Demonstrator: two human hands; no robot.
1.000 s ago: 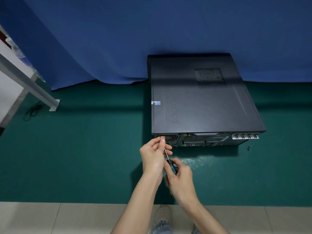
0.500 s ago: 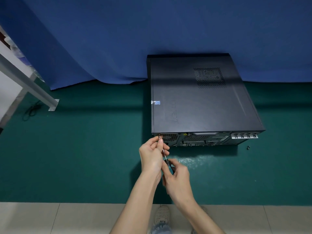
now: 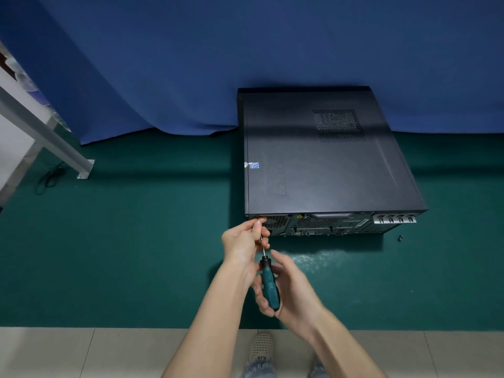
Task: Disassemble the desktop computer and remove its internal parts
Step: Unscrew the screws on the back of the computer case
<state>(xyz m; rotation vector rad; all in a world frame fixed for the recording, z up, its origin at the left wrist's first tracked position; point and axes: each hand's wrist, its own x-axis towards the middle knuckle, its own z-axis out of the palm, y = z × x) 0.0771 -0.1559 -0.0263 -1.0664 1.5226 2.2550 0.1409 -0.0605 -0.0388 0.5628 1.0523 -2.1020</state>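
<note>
Plainly the cover-screw step: computer [image 3: 327, 159] flat on the green floor [image 3: 136, 241], left grip [image 3: 241, 242] pinching the screwdriver [image 3: 269, 282] shaft at its rear corner, right grip [image 3: 293, 287] curled round the handle. Next needs steady turns, tip seated.

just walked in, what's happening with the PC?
A person is working on a black desktop computer that lies flat on a green mat. The right hand holds the teal handle of a screwdriver. The left hand pinches its shaft, steadying the tip at the top left corner of the back panel. The cover is still on. What looks like a loose screw lies on the mat by the right corner.
</note>
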